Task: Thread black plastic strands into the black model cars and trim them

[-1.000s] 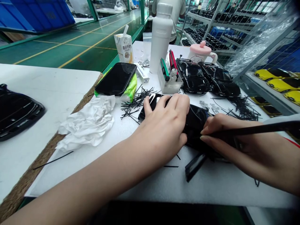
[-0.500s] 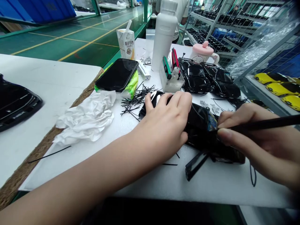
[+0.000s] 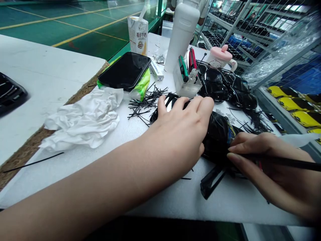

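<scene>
Car (image 3: 217, 132) lies right of frame centre, long axis slanting to the lower right, its upper-left end clasped beneath the left hand (image 3: 183, 129); nearer its other end, the right hand (image 3: 271, 145) pinches a black stick (image 3: 296, 162).

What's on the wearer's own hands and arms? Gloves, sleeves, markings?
No gloves on the left hand or the right hand. The left forearm is bare as far as the picture edge: no sleeve, watch, band or cable, and no clear markings. The right wrist is dim near the edge, so I can't tell what's worn there.
</scene>
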Demonstrator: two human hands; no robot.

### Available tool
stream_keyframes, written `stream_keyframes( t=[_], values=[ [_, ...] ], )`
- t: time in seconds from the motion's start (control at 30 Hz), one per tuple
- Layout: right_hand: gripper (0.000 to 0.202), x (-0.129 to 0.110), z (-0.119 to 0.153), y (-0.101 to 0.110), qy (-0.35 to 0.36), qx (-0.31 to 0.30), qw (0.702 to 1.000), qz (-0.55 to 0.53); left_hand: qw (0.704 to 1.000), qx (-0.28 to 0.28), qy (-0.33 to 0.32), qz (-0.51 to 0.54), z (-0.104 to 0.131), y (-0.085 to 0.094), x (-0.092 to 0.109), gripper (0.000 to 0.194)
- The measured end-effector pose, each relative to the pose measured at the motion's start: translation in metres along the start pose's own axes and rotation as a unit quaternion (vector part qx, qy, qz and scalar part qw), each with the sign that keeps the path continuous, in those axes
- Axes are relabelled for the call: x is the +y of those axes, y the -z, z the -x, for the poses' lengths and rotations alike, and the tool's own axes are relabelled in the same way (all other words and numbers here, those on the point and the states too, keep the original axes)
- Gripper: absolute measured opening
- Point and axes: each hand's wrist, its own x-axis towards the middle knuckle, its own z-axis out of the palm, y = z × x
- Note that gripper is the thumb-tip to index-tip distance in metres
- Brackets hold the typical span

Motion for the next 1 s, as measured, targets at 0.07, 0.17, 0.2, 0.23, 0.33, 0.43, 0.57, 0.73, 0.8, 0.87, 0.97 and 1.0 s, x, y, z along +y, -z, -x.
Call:
stream_keyframes(
  t=[0.07,0.17,0.2,0.23,0.33,0.43,0.57,0.73,0.8,0.87,0.97,1.0],
  values=[
    [0.017,-0.005,-0.004,0.0,0.036,-0.041,0.998,0.003,1.0,0.0,-0.002,-0.001,0.0,0.0,0.0,0.035],
    [0.017,-0.01,-0.007,-0.002,0.054,-0.045,0.998,-0.002,1.0,0.008,-0.007,-0.004,0.0,-0.002,-0.001,0.034],
    [0.017,-0.01,-0.007,-0.002,0.057,-0.043,0.997,-0.002,1.0,0.012,-0.007,-0.005,0.0,-0.002,-0.001,0.034],
    [0.017,-0.01,-0.008,-0.002,0.058,-0.043,0.997,-0.001,1.0,0.014,-0.006,-0.004,0.0,-0.003,-0.001,0.034],
    [0.013,-0.01,-0.012,-0.001,0.051,-0.055,0.997,0.018,1.0,0.015,-0.003,0.0,-0.001,-0.003,-0.002,0.035],
    [0.006,-0.009,-0.017,0.001,0.039,-0.074,0.995,0.046,1.0,0.013,-0.004,0.002,-0.002,-0.003,-0.002,0.035],
    [0.003,-0.01,-0.021,0.005,0.013,-0.105,0.992,0.068,1.0,0.021,-0.002,0.005,-0.003,-0.006,-0.003,0.037],
    [0.003,-0.016,-0.027,0.008,0.024,-0.132,0.989,0.059,1.0,0.03,0.003,0.005,-0.004,-0.007,-0.002,0.041],
    [0.007,-0.018,-0.028,0.006,0.017,-0.132,0.99,0.046,1.0,0.019,0.001,-0.002,-0.003,-0.004,-0.002,0.04],
    [0.007,-0.018,-0.027,0.004,0.012,-0.114,0.993,0.034,1.0,0.004,0.002,-0.007,-0.003,0.0,-0.001,0.036],
    [0.006,-0.014,-0.021,-0.001,0.001,-0.075,0.997,0.013,1.0,-0.012,0.005,-0.012,-0.002,0.004,-0.001,0.034],
    [0.006,-0.013,-0.019,-0.002,0.0,-0.067,0.998,0.006,1.0,-0.012,0.005,-0.012,-0.002,0.005,-0.001,0.034]
  ],
)
